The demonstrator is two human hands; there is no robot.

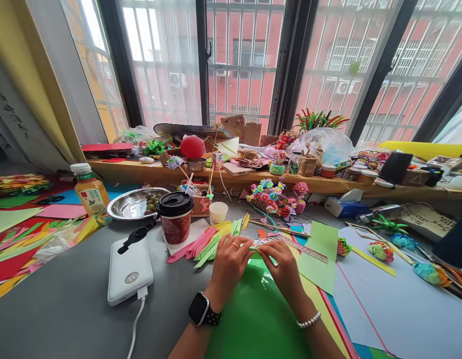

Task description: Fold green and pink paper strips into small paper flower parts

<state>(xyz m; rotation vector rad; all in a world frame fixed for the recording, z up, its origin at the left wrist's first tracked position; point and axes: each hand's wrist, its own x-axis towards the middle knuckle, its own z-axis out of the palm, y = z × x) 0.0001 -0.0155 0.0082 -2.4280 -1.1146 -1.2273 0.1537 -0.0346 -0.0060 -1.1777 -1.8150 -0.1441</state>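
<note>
My left hand (pixel 231 262), with a ring and a black smartwatch (pixel 199 308), pinches a small piece of green paper (pixel 256 254). On the paper's other side, my right hand (pixel 280 267) grips it between thumb and fingers, so both hands meet there; most of the piece is hidden by fingers. Beneath them lies a glossy green sheet (pixel 259 319). Close beyond my left hand are folded paper strips (pixel 203 243) in pink, green and yellow. Scissors (pixel 261 238) and a patterned ruler (pixel 308 249) rest just past my fingertips.
To the left stand a lidded coffee cup (pixel 174 222), a white power bank (pixel 129 269) with its cable, a steel bowl (pixel 131 204) and a juice bottle (pixel 91 192). A paper cup (pixel 218 213) sits ahead. Light-green paper (pixel 321 254) and white board (pixel 395 294) lie right.
</note>
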